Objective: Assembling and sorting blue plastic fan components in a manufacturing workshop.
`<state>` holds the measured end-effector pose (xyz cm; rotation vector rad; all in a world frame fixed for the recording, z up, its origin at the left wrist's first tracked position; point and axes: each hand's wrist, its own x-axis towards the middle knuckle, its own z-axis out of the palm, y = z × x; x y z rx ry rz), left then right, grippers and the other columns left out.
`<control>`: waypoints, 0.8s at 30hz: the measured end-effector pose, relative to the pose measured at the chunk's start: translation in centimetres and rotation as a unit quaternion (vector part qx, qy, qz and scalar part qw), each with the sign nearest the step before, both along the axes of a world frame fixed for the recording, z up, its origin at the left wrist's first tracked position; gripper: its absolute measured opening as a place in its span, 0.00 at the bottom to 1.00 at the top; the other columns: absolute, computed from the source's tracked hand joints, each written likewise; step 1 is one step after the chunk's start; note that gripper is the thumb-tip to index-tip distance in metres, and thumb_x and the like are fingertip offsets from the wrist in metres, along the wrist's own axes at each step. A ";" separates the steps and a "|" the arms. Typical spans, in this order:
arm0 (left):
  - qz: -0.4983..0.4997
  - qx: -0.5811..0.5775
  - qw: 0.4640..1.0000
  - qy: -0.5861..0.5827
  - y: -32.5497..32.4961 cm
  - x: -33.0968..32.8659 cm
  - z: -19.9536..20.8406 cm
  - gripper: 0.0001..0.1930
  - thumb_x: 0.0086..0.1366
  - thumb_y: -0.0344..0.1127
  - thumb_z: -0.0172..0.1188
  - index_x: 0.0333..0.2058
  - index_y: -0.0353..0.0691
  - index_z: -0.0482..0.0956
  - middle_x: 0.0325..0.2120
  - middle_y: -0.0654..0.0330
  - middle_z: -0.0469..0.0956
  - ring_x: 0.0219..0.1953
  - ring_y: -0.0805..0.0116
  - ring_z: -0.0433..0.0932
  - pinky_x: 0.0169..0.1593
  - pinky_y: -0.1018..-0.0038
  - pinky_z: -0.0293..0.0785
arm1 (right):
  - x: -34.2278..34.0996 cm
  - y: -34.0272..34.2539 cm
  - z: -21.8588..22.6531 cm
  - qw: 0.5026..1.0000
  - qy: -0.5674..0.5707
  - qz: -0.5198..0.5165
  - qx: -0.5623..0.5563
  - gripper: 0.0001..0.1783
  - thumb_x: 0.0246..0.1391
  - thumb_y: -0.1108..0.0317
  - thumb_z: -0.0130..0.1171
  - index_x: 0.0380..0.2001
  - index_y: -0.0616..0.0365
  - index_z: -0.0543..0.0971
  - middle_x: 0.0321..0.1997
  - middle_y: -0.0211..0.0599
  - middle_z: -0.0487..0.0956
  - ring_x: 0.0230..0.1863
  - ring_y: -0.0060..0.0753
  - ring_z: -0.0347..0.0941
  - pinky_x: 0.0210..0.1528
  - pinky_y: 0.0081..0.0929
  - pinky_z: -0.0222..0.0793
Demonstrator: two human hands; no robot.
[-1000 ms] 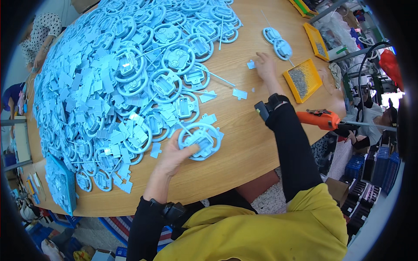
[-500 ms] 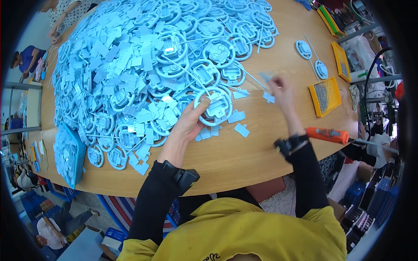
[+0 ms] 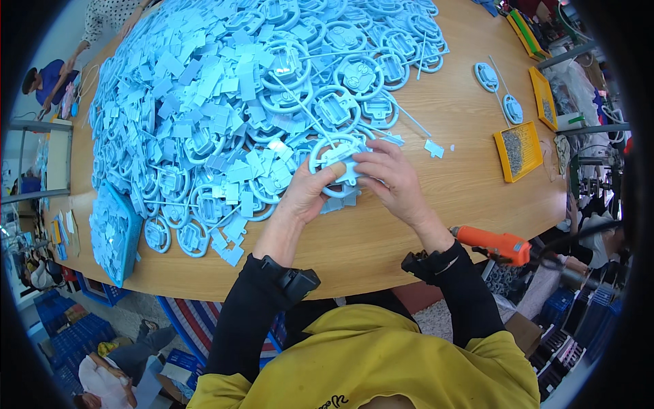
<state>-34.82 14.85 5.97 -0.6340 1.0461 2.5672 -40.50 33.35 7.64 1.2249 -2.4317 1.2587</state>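
Note:
My left hand (image 3: pixel 306 194) grips a light blue plastic ring-shaped part (image 3: pixel 315 158) from its near left side, thumb on top. Over the part's middle lies a small flat light blue cover (image 3: pixel 347 165), where the compartment showed before. My right hand (image 3: pixel 396 183) closes on the cover and the part's right side; its thumb is partly hidden. Just beyond both hands spreads a large pile of matching ring parts and flat covers (image 3: pixel 204 88). One loose cover (image 3: pixel 434 148) rests on the table to the right of the pile.
An orange power screwdriver (image 3: pixel 494 244) hangs beside my right forearm. Yellow trays of small metal pieces, one nearer (image 3: pixel 533 167), stand at the right. Two oval blue parts (image 3: pixel 513 109) with rods lie beside them. A blue bin (image 3: pixel 129 249) of covers sits left. Other people are at far left.
My right hand has come left from over the table to the ring part, bringing a small piece it held. Both hands now meet on the part, and the screwdriver has swung slightly.

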 end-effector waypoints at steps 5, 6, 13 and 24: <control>0.010 -0.029 0.999 0.027 -0.1 0.5 -0.2 0.25 0.58 0.30 0.63 0.55 0.41 0.68 0.45 0.63 0.75 0.44 0.72 0.75 0.44 0.73 0.75 | 1.9 -1.5 -1.0 0.842 -0.464 -0.102 -0.255 0.27 0.50 0.69 0.65 0.53 0.62 0.70 0.50 0.37 0.75 0.52 0.32 0.71 0.51 0.30 0.69; 0.010 -0.040 0.999 0.034 0.1 0.5 -0.2 0.25 0.58 0.30 0.63 0.55 0.41 0.68 0.45 0.63 0.75 0.45 0.72 0.75 0.44 0.73 0.74 | 1.9 -1.2 -1.6 0.842 -0.463 -0.104 -0.255 0.27 0.50 0.69 0.65 0.53 0.62 0.70 0.50 0.37 0.75 0.52 0.32 0.71 0.51 0.30 0.69; -0.089 -0.225 0.964 0.108 0.5 0.5 2.0 0.32 0.52 0.33 0.68 0.56 0.36 0.66 0.47 0.59 0.75 0.48 0.72 0.74 0.46 0.75 0.73 | 2.5 0.0 -2.1 0.646 -0.704 -0.075 -0.285 0.30 0.53 0.67 0.63 0.57 0.61 0.65 0.49 0.36 0.75 0.48 0.27 0.72 0.50 0.29 0.70; -0.059 -0.703 0.650 0.283 0.9 -6.3 -1.0 0.42 0.47 0.41 0.71 0.60 0.39 0.61 0.40 0.54 0.72 0.41 0.60 0.72 0.45 0.67 0.70 | -5.0 12.2 -8.6 0.645 -0.508 -0.268 -0.503 0.19 0.53 0.67 0.62 0.46 0.59 0.70 0.47 0.38 0.75 0.47 0.29 0.73 0.48 0.29 0.72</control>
